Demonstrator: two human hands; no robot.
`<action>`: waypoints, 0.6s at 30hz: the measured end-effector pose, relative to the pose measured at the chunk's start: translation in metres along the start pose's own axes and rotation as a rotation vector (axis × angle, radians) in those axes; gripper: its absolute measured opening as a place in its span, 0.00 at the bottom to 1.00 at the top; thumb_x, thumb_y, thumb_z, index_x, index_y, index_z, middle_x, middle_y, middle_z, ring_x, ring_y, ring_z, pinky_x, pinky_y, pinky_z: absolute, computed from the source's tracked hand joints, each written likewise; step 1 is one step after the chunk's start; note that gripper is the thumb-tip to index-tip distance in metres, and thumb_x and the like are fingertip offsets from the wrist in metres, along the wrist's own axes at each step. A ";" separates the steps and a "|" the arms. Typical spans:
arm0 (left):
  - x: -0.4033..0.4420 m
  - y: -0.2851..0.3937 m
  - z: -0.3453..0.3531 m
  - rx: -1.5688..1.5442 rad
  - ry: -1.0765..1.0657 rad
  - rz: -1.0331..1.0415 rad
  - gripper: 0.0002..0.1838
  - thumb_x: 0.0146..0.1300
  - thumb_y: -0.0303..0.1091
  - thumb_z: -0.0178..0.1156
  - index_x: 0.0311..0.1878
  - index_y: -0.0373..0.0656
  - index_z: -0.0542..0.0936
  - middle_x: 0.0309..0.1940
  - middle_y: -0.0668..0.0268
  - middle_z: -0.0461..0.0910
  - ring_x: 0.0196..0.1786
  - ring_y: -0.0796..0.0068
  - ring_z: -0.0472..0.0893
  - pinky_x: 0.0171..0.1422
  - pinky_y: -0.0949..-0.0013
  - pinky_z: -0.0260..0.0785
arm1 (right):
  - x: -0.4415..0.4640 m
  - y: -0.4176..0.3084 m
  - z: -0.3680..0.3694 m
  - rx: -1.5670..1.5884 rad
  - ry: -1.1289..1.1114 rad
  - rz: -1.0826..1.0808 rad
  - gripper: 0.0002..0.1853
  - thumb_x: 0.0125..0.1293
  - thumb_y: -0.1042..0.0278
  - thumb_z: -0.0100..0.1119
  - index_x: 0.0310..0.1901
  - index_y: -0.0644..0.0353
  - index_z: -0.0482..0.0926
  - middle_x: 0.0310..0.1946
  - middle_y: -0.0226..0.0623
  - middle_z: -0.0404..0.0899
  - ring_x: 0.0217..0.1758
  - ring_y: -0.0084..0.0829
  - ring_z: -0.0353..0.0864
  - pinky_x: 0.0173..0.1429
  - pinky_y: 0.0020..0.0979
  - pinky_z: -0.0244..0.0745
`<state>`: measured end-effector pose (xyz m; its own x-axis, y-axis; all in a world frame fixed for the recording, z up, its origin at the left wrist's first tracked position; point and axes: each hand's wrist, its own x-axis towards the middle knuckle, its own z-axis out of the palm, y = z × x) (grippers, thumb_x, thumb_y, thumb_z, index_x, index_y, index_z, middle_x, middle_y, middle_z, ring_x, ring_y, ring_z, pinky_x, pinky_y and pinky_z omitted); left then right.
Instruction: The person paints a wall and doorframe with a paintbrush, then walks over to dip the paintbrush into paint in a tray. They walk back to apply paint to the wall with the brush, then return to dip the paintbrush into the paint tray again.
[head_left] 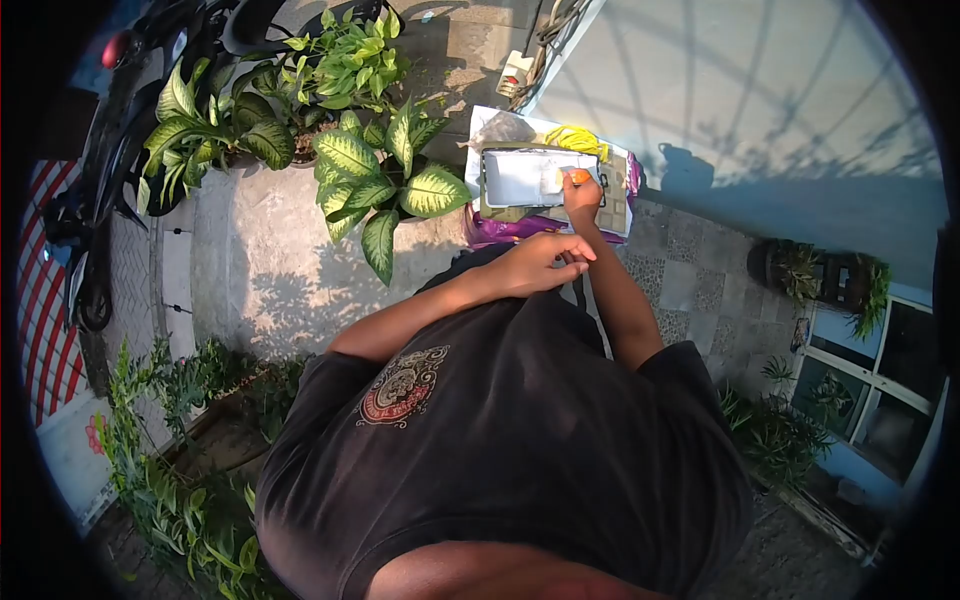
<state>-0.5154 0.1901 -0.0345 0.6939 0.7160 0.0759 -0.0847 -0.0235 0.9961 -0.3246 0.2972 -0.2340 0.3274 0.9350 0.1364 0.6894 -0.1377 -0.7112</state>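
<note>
Well, nearest the shirt [470,430], the left hand [540,265] hung in front of the belly, palm turned inward, fingers loosely curled and half open; it held nothing that showed. Past it, the right hand [583,203] reached out over the right part of the white panel [522,178], its fingers closed in a small pinch on an orange piece [578,176]. What the piece was, it was too small to tell.

It looked light and hard, perhaps plastic, with little to weigh on the wrist; thumb and fingertips near its end seemed the right hold, firm enough that a smooth surface would not slip or turn. The panel lay flat inside a dark rim and looked thin, stiff and rather slick, so its outer edges seemed the place to take it, with both sides supported against bending.

Purple wrap [507,231] showed along the near side, probably soft and slippery, better gathered than pinched. Beyond the panel lay yellow cord [573,140], likely light and limp, best lifted as a bunch from its middle. Farther out stood the pale wall [700,85].
</note>
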 end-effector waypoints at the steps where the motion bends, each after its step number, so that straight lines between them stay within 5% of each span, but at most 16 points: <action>1: 0.001 -0.002 0.001 -0.005 0.033 0.026 0.10 0.66 0.29 0.57 0.48 0.38 0.78 0.37 0.62 0.83 0.41 0.72 0.82 0.49 0.68 0.73 | 0.001 0.001 -0.001 -0.019 -0.004 0.002 0.11 0.56 0.60 0.68 0.35 0.59 0.83 0.29 0.46 0.84 0.36 0.48 0.84 0.44 0.41 0.77; 15: 0.000 -0.003 -0.001 0.020 -0.025 -0.032 0.10 0.69 0.29 0.55 0.51 0.38 0.77 0.40 0.65 0.81 0.46 0.77 0.79 0.53 0.71 0.71 | 0.015 0.002 -0.018 0.056 0.033 -0.011 0.09 0.57 0.64 0.67 0.36 0.58 0.82 0.32 0.47 0.83 0.37 0.48 0.83 0.42 0.41 0.76; 18: 0.002 -0.003 -0.001 0.033 -0.026 -0.047 0.10 0.69 0.28 0.55 0.51 0.38 0.77 0.41 0.64 0.82 0.46 0.77 0.80 0.54 0.71 0.71 | 0.012 0.007 -0.020 -0.002 -0.047 -0.278 0.09 0.59 0.66 0.65 0.38 0.60 0.81 0.34 0.46 0.82 0.38 0.51 0.82 0.43 0.42 0.75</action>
<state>-0.5145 0.1923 -0.0375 0.7152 0.6983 0.0297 -0.0284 -0.0135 0.9995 -0.3022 0.3008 -0.2235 0.0953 0.9511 0.2937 0.7501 0.1254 -0.6494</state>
